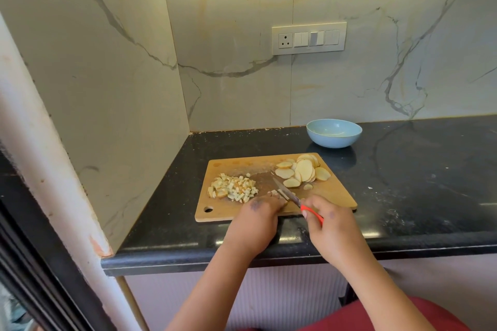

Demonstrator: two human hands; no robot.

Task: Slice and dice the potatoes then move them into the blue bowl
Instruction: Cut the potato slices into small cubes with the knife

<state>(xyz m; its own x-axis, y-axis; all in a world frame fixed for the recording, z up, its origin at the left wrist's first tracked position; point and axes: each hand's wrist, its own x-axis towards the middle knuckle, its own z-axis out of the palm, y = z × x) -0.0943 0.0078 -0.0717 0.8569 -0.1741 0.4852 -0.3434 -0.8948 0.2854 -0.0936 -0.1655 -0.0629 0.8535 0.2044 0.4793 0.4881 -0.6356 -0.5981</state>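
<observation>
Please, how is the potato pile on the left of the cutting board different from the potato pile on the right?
The left pile is small diced cubes; the right pile is flat round slices. The left pile lies loose and heaped; the right pile's slices overlap and lean on one another. The left pile lies near the left hand; the right pile lies nearer the blue bowl. Both are pale potato resting on the cutting board.

A heap of pale diced potato (233, 188) lay on the left part of the wooden cutting board (333, 193), the cubes piled loosely. Round potato slices (302, 170) overlapped one another at the board's far right corner — some leaning, some flat. A few pieces being cut (279, 193) sat near the board's front edge, under the blade of an orange-handled knife (295, 200). The blue bowl (334, 133) stood upright on the dark counter beyond the board, apart from it.
</observation>
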